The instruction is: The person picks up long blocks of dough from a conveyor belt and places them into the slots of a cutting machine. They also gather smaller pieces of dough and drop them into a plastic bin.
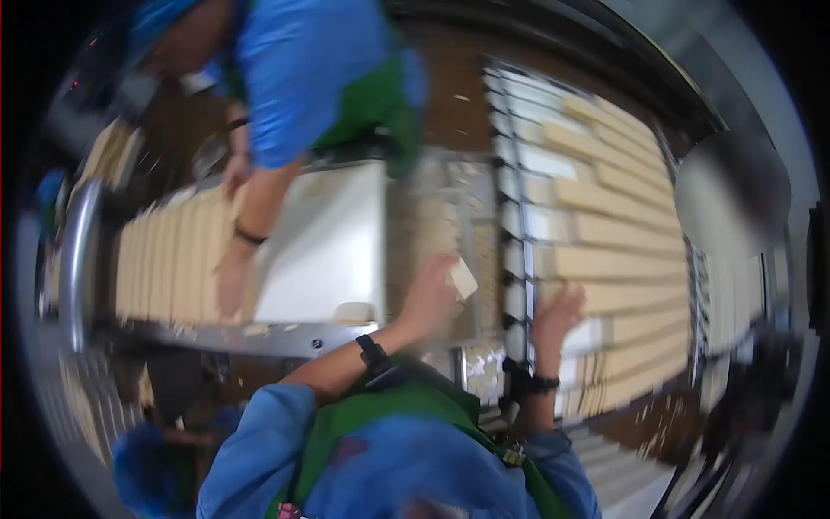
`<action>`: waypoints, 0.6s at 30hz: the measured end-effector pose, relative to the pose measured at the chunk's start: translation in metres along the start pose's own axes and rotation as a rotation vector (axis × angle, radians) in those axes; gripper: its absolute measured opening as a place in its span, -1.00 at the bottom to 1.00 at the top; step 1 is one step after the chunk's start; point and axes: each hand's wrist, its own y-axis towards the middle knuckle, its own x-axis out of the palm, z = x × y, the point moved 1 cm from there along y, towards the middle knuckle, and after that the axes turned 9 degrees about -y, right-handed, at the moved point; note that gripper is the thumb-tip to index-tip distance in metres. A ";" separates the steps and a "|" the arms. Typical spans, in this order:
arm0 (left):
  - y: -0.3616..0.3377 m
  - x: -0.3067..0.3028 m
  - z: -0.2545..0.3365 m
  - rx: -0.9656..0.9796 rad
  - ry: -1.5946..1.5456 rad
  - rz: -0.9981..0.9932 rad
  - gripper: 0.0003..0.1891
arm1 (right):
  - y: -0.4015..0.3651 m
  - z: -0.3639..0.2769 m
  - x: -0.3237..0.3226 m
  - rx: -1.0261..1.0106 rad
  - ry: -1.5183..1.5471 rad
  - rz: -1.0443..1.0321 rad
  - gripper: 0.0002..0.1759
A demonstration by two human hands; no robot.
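Note:
My left hand (430, 297), with a dark watch on its wrist, is closed on a small pale piece (463, 279) with rounded corners. It is held over the crumb-strewn gap between the two work surfaces. What the piece is made of does not show. On the right, my right hand (558, 318) has its fingers apart, the fingertips right at the near ends of long pale tan strips (622, 265). These strips lie side by side in rows on a slatted conveyor (517, 199). Motion blurs both hands a little.
A co-worker (316, 78) in blue and green leans over a white tabletop (324, 233) at left, hands on a row of upright tan slabs (169, 259). A metal edge (285, 337) borders that table. A round pale disc-like object (731, 195) stands at far right.

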 end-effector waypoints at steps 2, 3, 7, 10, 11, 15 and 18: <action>-0.033 -0.050 -0.010 -0.014 0.147 0.075 -0.45 | 0.001 -0.036 -0.029 -0.051 0.038 0.078 -0.12; -0.049 -0.077 -0.013 -0.003 0.221 0.098 -0.45 | 0.000 -0.057 -0.033 -0.115 0.074 0.200 -0.14; -0.130 -0.181 -0.054 0.348 0.531 0.350 -0.55 | -0.010 -0.186 -0.084 -0.520 0.390 0.345 -0.25; -0.194 -0.239 -0.081 0.059 0.613 0.790 -0.62 | -0.047 -0.307 -0.129 -1.023 0.813 0.122 -0.33; -0.206 -0.256 -0.078 -0.054 0.671 0.980 -0.60 | -0.063 -0.349 -0.141 -1.141 0.899 0.004 -0.34; -0.234 -0.332 -0.097 -0.359 0.694 1.284 -0.50 | -0.127 -0.506 -0.154 -1.491 0.942 -0.182 -0.33; -0.237 -0.370 -0.119 -0.436 0.639 1.175 -0.31 | -0.155 -0.614 -0.122 -1.547 0.752 -0.082 -0.28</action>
